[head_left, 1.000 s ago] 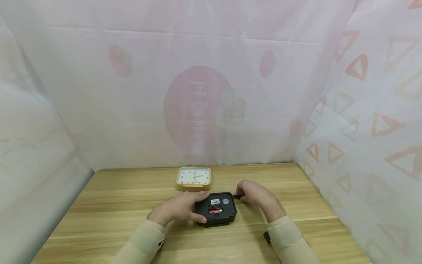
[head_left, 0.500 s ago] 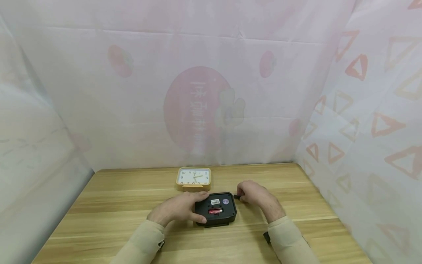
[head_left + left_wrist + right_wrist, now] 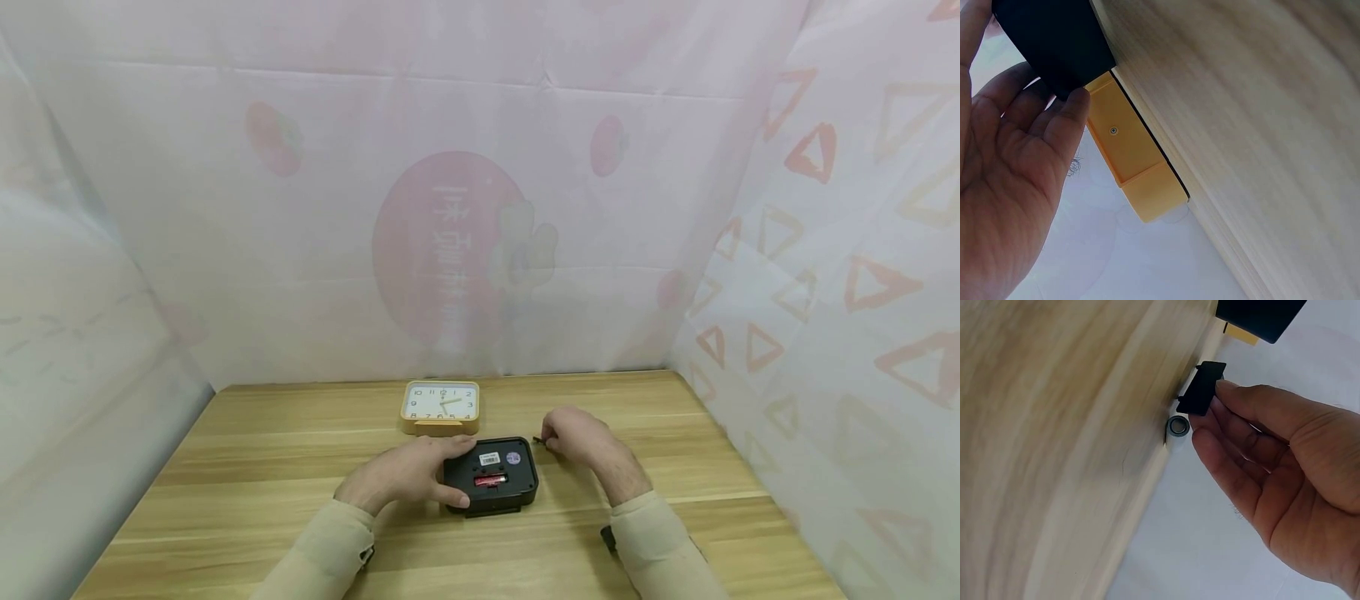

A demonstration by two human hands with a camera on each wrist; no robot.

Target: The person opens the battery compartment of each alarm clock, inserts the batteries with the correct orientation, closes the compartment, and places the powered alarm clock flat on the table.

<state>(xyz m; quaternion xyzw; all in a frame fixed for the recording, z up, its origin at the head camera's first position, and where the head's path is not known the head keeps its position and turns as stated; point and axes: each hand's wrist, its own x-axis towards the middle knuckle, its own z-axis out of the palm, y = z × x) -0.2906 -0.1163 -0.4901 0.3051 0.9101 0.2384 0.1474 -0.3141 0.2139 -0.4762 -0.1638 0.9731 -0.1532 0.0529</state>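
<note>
A black clock [image 3: 491, 498] lies face down on the table, its back up and a red battery [image 3: 491, 481] in the slot. My left hand [image 3: 412, 473] holds its left end, thumb at the near edge and fingers at the far one; in the left wrist view the clock [image 3: 1054, 40] is a dark block. To the right of the clock, my right hand [image 3: 588, 446] pinches a small black battery cover [image 3: 1202, 389] between thumb and fingers. The cover's two small tabs point toward the tabletop. Close beside it a second battery [image 3: 1178, 427] lies on the table, end toward the camera.
Behind the black clock lies a yellow clock [image 3: 441, 402], dial up; its yellow side [image 3: 1125, 137] shows in the left wrist view. Printed white sheeting [image 3: 322, 250] walls off the back and both sides of the wooden table [image 3: 262, 467].
The right hand has shifted slightly away from the person, and the battery cover in it has turned a little. The left hand and the black clock stay where they were.
</note>
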